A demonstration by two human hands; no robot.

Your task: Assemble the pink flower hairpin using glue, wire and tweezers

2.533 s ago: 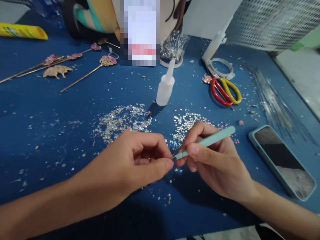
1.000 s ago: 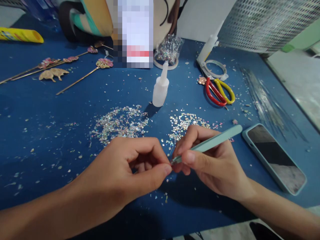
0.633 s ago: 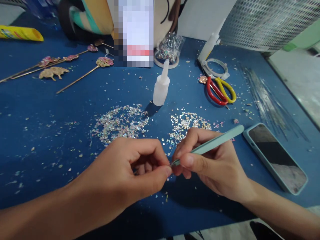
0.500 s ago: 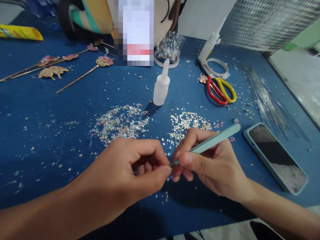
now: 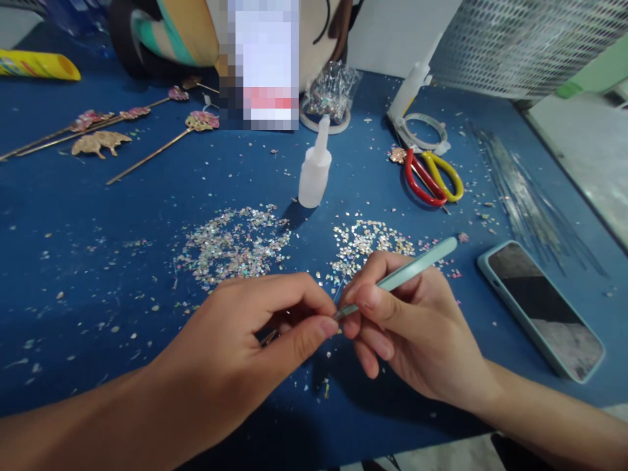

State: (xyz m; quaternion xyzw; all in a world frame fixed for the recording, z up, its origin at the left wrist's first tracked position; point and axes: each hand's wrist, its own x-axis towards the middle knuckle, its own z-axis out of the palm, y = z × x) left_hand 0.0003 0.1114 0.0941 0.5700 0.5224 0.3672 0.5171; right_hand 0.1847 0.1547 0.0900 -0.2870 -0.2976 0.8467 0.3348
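Note:
My right hand [image 5: 417,333] grips pale green tweezers [image 5: 417,267], whose tip points left and meets the fingertips of my left hand [image 5: 250,347]. My left thumb and forefinger pinch a small thin piece [image 5: 269,337]; most of it is hidden inside the curled fingers, so I cannot make out what it is. Both hands hover low over a blue table [image 5: 98,216]. Just beyond them lie two heaps of shiny sequins [image 5: 235,242], the second heap of sequins [image 5: 367,241] on the right.
A white glue bottle [image 5: 314,171] stands behind the heaps. Red and yellow scissors [image 5: 432,176], a tape ring [image 5: 424,133] and a bag of sequins [image 5: 333,91] lie farther back. A phone [image 5: 540,307] lies on the right, decorated gold sticks [image 5: 112,131] at far left.
My right hand has tilted the tweezers steeper and spread its lower fingers. The left hand keeps its pinch, with the thin piece now showing a little under the fingers.

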